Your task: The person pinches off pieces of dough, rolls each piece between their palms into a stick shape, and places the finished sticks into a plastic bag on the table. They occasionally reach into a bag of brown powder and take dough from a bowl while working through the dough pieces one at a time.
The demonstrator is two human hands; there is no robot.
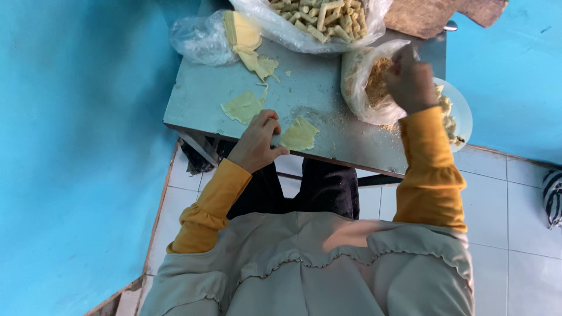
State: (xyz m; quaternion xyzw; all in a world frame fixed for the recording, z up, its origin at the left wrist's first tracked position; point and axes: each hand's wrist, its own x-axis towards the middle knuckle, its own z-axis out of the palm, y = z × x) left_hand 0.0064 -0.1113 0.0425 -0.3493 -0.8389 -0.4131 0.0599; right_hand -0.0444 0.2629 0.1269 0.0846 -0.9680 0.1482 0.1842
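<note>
Head view: a seated person in yellow sleeves works at a small grey-blue table [199, 108] set against a blue wall.
Wrapper in hand: a pale yellow dough sheet [300, 134] lies flat near the front edge of the table, just right of the left hand.
Left hand [256, 142]: rests on the table, fingers curled, fingertips [274, 124] touching the left edge of that sheet; it pins rather than grips.
Right hand [410, 79]: reaches into the mouth of a clear plastic bag of brown crumbs [369, 82]; I cannot tell whether the fingers are closed on anything.
Beside the bag: a white plate [462, 114] at the right edge of the table, partly hidden by the forearm.
Farther back: another loose sheet [243, 107], a stack of sheets [243, 32] spilling from a plastic bag, and a bag of finished rolled sticks [322, 17].
Table surface: scattered crumbs around the crumb bag.
</note>
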